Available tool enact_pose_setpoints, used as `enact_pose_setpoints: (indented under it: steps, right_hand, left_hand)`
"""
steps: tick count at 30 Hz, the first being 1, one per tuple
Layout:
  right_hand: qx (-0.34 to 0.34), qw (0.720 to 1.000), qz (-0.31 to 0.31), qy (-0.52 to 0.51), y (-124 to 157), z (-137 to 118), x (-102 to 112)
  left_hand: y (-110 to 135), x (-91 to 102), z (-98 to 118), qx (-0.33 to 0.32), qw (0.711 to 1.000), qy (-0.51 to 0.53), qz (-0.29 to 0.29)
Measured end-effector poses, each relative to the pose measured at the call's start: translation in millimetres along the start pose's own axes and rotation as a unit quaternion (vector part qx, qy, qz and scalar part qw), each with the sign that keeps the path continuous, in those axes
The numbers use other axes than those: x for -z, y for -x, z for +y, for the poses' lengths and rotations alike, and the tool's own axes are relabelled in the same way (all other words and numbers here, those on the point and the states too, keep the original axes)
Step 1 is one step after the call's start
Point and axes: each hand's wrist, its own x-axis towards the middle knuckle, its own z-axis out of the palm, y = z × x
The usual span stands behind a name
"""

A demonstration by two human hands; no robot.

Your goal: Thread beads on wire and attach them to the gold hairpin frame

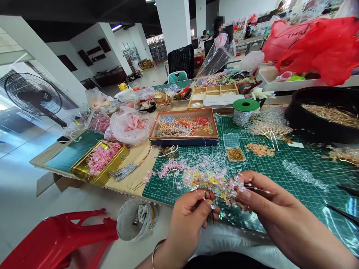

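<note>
Between my two hands, above the near edge of the green cutting mat [185, 149], is a beaded hair comb [217, 183] with clear, pink, yellow and orange beads and flowers. My left hand [193, 209] pinches it by its dark prongs, thumb against fingers. At the other end, my right hand [260, 194] closes its thumb and fingers on the beaded edge, where thin beaded strands stick out. A pink flower comb [174, 168] lies just beyond on the mat. Loose clear beads [207, 162] are scattered behind the piece.
A shallow box [183, 140] of beaded sprigs stands ahead, with a small case of gold beads [235, 154] nearby. A gold tin [102, 160] of pink flowers sits left. Right are a green spool [246, 105], a black bowl [322, 123] and dark tweezers [340, 213]. A bucket [134, 220] stands below.
</note>
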Motion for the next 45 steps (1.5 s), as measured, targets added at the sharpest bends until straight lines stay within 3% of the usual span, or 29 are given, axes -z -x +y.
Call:
enact_pose_setpoints:
  steps: [7,13,17,20,25,34,41,45]
  right_hand:
    - [-0.015,0.998,-0.004,-0.063,0,-4,-3]
    - [0.026,0.999,0.037,0.030,5,4,5]
    - [0.099,0.991,0.026,0.085,6,10,9]
    - [0.179,0.967,0.018,0.179,7,3,6]
    - [0.303,0.897,0.016,0.320,9,-10,3]
    - [0.269,0.913,-0.008,0.306,14,-3,6]
    - [0.171,0.961,-0.039,0.213,13,0,11]
    - [0.127,0.979,-0.026,0.154,12,4,14]
  left_hand:
    - [0,0.6,-8,0.041,0.997,0.066,0.000]
    - [-1,2.6,-8,0.008,1.000,0.019,-0.008]
    - [2,6.1,-5,-0.027,0.998,-0.047,-0.010]
    - [4,8.4,-3,-0.040,0.996,-0.075,-0.013]
    - [5,10.4,-4,-0.036,0.996,-0.080,-0.002]
    - [5,9.8,-14,-0.052,0.998,-0.032,0.003]
    - [2,7.0,-10,-0.024,0.999,0.027,-0.008]
    - [3,7.7,-12,0.017,0.998,0.064,-0.023]
